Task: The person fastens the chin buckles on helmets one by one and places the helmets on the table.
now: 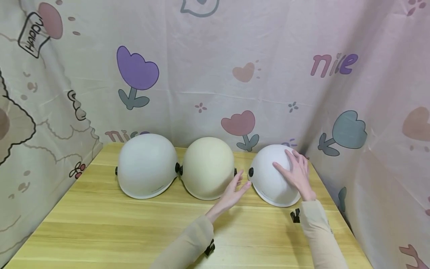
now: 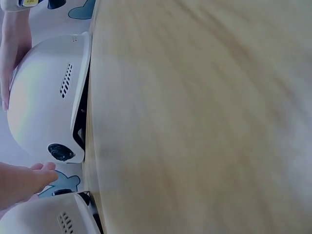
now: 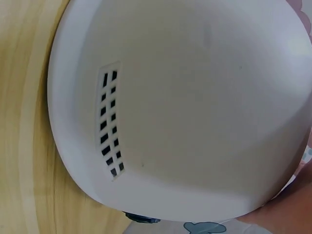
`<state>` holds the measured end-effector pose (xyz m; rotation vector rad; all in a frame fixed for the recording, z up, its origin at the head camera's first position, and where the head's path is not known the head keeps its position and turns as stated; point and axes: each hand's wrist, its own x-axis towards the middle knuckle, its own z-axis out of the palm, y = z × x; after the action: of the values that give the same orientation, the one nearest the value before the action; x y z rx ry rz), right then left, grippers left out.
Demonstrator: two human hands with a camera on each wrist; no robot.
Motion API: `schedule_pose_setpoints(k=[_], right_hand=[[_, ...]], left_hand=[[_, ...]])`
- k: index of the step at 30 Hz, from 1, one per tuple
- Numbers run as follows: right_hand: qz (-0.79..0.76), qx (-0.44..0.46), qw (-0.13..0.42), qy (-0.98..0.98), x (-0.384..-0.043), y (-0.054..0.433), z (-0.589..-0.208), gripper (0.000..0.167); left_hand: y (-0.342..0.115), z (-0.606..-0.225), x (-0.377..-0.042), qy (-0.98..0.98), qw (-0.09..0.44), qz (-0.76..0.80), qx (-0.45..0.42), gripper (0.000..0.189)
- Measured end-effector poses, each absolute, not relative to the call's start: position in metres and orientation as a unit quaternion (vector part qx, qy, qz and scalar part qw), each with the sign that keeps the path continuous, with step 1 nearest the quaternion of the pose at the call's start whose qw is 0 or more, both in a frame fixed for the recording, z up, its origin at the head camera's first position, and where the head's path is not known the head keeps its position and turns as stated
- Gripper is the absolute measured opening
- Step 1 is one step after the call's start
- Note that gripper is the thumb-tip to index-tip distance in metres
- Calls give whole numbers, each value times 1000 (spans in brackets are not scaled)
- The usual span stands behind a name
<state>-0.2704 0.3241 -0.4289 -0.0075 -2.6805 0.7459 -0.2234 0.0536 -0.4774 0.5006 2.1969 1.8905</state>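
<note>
Behind, from left edge to right, a hanging cloth (image 1: 198, 52) printed with tulips. At far left on the wooden worktop (image 1: 111, 231), a left white helmet (image 1: 146, 162), dome up, its black side knob (image 1: 177, 167) close against the next in line, a cream helmet (image 1: 206, 162), also dome up. Then, reaching in from a beige sleeve (image 1: 188, 239), the left hand (image 1: 231, 193): fingers extended, thumb apart, with nothing held, in the gap before the right white helmet (image 1: 270, 179). On that last one, dome up at the worktop's right, slotted vents (image 3: 112, 122) on the side facing the right wrist. Over its upper right, the right hand (image 1: 297, 173), fingers spread wide against the shell, without a grip around it.
</note>
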Motion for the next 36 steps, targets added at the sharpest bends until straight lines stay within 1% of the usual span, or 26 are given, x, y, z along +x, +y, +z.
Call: schedule_pose_setpoints(k=[7,14,21,31,36], right_hand=[[268,-9,169,-949,-265,321,-429,83],[265,-17,165,-950,-256,317,-430,85],[257,-17,180,-949,-251,312,-429,85],[250,-21,178,-951,-247,307,-429,84],[252,-16,183,-950,-245,303,-429,84]], left_hand=[[62,-475,-230,726,135,652,173,73],[66,-478,-232,711,159,659,189,74],[68,-482,-236,675,209,691,149,80],[70,-485,-236,639,244,721,117,82],[69,-484,-236,628,242,730,118,80]])
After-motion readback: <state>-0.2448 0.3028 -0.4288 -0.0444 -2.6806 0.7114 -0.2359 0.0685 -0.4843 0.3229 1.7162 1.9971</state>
